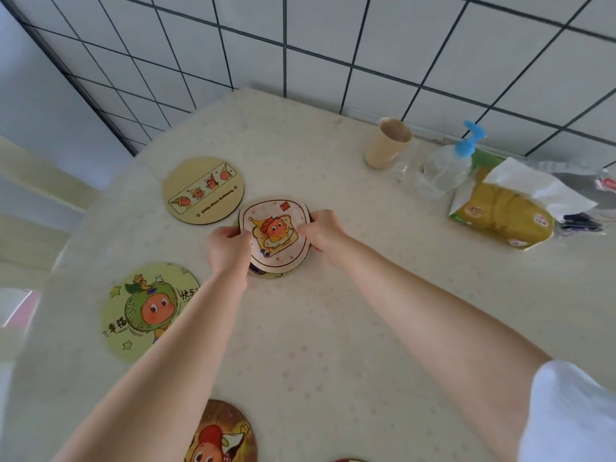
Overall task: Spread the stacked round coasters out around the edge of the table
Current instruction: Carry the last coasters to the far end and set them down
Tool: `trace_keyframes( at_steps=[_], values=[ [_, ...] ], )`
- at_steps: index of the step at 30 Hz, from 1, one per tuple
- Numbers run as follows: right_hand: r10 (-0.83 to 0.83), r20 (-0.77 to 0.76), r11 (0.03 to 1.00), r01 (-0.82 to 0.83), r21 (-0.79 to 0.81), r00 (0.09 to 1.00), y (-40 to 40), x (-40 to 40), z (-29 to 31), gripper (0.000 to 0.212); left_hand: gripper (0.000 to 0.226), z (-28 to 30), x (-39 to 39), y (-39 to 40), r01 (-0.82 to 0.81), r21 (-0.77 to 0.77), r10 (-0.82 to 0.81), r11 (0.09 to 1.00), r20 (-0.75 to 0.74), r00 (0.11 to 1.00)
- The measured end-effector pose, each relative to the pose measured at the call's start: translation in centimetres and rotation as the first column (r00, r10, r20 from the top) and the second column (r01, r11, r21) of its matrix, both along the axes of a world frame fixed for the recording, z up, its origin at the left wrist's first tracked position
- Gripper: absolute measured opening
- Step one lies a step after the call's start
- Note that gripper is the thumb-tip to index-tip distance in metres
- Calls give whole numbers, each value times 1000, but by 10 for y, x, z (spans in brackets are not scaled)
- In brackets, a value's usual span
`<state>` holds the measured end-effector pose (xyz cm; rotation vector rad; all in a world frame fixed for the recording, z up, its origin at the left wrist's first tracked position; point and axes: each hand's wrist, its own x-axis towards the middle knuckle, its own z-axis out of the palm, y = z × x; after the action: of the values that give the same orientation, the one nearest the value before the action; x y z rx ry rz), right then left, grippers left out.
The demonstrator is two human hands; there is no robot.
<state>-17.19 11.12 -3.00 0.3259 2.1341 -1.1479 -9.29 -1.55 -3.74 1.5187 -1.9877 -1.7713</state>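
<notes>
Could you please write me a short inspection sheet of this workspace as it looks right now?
Surface: pale speckled table, against a tiled wall.
Job's things: stack of coasters mid-table; tan coaster, green coaster and brown coaster laid along the left and near edges.
Clutter: paper cup, pump bottle, tissue pack at the far right.
Hands: left hand and right hand grip opposite sides of the stack.
Cables: nothing seen.
Surroundings: black wire grid in front of the wall.

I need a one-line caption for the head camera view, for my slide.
Both hands, left hand and right hand, grip the top coaster of the stack; three coasters already lie along the table edge.
</notes>
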Motion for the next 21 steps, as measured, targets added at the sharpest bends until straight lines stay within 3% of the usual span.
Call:
trace_keyframes(
  at_steps=[3,6,10,16,21],
  values=[
    [37,-72,999,-36,24,997,-6,1,1,26,27,-1,3,-9,-70,3,70,998,11,997],
    [86,-102,990,-73,122,991,-9,-1,-3,11,32,-5,8,-13,-64,15,63,998,65,996],
    [143,-139,973,-113,200,980,-8,-2,-6,6,34,-6,8,-5,-74,20,73,997,51,996],
    [88,-111,990,-75,122,990,-5,-6,-5,18,32,-5,5,-4,-146,41,145,988,38,989],
    [-32,-125,999,33,4,992,-6,-6,-3,9,19,-4,6,-3,-165,93,164,982,24,986]
  ],
)
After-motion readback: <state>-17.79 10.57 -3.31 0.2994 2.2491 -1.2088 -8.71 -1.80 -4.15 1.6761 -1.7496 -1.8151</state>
